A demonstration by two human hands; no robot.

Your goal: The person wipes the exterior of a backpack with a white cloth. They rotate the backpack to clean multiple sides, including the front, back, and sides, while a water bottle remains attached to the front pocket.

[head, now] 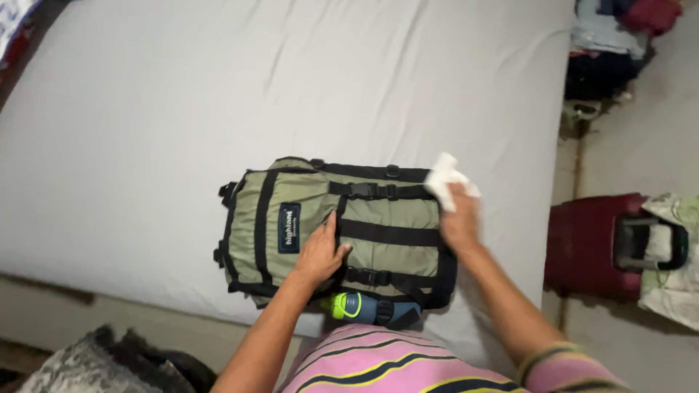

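An olive-green backpack (pixel 378 218) with black straps and buckles lies flat on a bed's grey sheet (pixel 218 94), near its front edge. My left hand (pixel 319 255) rests flat on the middle of the pack, fingers spread. At the pack's right end my right hand (pixel 460 218) is closed on a white cloth (pixel 445 178), pressed against the fabric there. A blue bottle with a bright green cap (pixel 357 306) sits in the side pocket nearest me.
A dark red suitcase (pixel 590 244) stands on the floor to the right of the bed, with a light patterned cloth (pixel 677 255) beside it. Piled clothes (pixel 611 36) lie at the top right. A dark patterned rug (pixel 102 364) is at the lower left.
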